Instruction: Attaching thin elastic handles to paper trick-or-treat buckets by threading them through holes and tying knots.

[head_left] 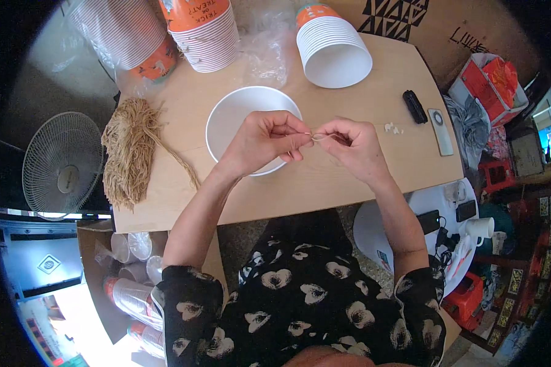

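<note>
Our left hand (254,142) and right hand (358,150) pinch one thin strand (319,137); uneven tugging could make it slip

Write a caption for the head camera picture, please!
Left hand and right hand pinch a thin tan string near a white tub.

Left grip (268,140) and right grip (356,147) pinch close together
</note>
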Available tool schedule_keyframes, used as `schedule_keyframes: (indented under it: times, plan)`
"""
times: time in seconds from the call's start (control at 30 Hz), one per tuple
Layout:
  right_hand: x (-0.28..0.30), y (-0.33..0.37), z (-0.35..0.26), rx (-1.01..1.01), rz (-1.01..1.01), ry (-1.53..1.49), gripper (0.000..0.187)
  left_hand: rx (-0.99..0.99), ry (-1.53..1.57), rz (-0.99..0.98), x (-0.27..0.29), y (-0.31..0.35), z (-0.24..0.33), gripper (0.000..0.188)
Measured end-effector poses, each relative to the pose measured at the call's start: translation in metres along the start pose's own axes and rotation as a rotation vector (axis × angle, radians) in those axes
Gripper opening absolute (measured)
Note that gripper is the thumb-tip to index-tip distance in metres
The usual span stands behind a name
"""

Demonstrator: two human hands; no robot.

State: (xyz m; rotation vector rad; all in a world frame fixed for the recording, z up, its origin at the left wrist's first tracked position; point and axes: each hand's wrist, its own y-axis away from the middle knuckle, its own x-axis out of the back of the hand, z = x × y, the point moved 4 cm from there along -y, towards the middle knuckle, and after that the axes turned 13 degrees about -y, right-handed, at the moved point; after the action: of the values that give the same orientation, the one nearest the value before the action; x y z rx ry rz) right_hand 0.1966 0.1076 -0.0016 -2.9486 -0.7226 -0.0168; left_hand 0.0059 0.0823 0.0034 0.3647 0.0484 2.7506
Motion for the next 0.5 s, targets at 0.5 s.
schedule_keyframes:
  times: [0.5]
  plan:
    - [-0.002, -0.004, 0.008, -0.02, -0.051, -0.043, 0.012, 0.001, 0.022, 0.093, -0.007, -0.001, 0.0, 0.011]
